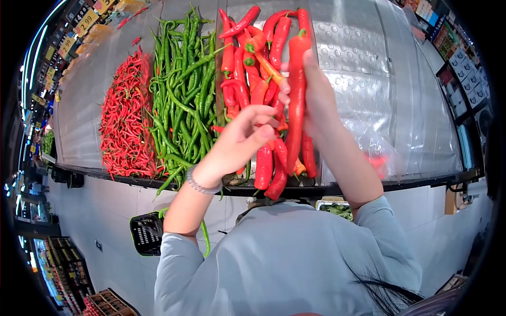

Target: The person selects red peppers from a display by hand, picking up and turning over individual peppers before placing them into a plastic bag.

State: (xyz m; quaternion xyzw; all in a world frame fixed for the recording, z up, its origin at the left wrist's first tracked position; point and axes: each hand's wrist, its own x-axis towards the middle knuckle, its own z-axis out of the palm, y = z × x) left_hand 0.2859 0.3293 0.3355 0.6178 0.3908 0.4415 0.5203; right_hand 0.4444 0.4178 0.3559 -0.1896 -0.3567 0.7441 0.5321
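Pale blue-grey, short-sleeved fabric shirt [284, 258] fills the near edge, worn by the person at work. Beyond it stretches a broad, silvery tabletop [353, 68], its surface dimpled on the right. Three heaps lie side by side on it: slender, twisting green peppers [184, 95] in the middle, long, glossy red peppers [258, 95] to their right, and thin, small red chillies [126, 116] to their left. Farther right rests a crumpled, clear plastic bag [377, 139] with something red in it.

Above the long red heap, the right hand [319, 100] grips one big, smooth red pepper [297, 105], stem end pointing away from the body. Near it, the left hand [247, 131] is loosely curled, thumb apart from fingers, apparently holding nothing. Its wrist wears a pale, beaded-looking bracelet [203, 183].
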